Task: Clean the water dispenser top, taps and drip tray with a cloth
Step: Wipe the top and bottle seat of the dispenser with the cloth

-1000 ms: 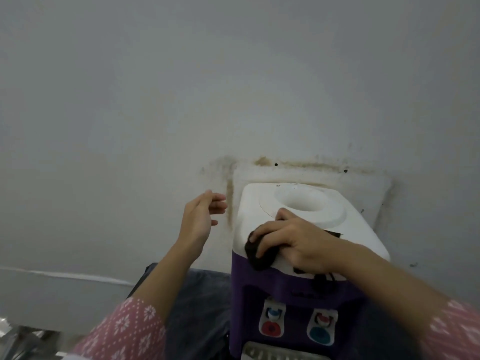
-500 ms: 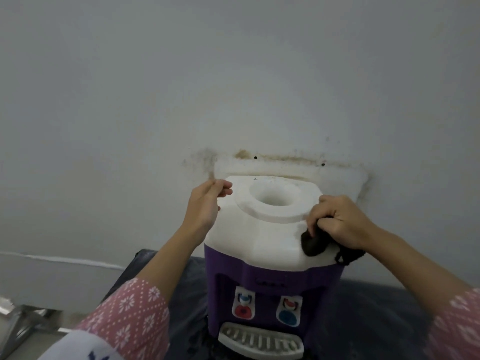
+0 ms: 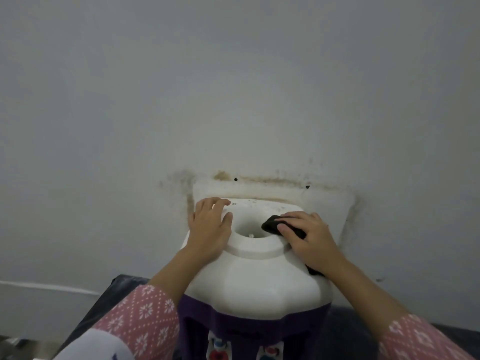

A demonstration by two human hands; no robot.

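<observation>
Since the earlier frame, the right hand (image 3: 309,236) and the dark cloth (image 3: 279,224) have been moved from the front right edge of the dispenser top (image 3: 259,279) to the right rim of its bottle well (image 3: 249,229). The cloth is pinned under curled fingers. The left hand (image 3: 210,227) is laid flat, fingers relaxed, on the top's back left corner. Taps (image 3: 218,352) are partly seen below the top.

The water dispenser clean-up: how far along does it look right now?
Early on, I'd say. The right hand presses the dark cloth onto the raised ring of the dispenser's white top, and the left hand lies flat on the top, steadying it. Specks show along the top's back edge. The taps are barely in view, untouched; the drip tray is out of frame.
</observation>
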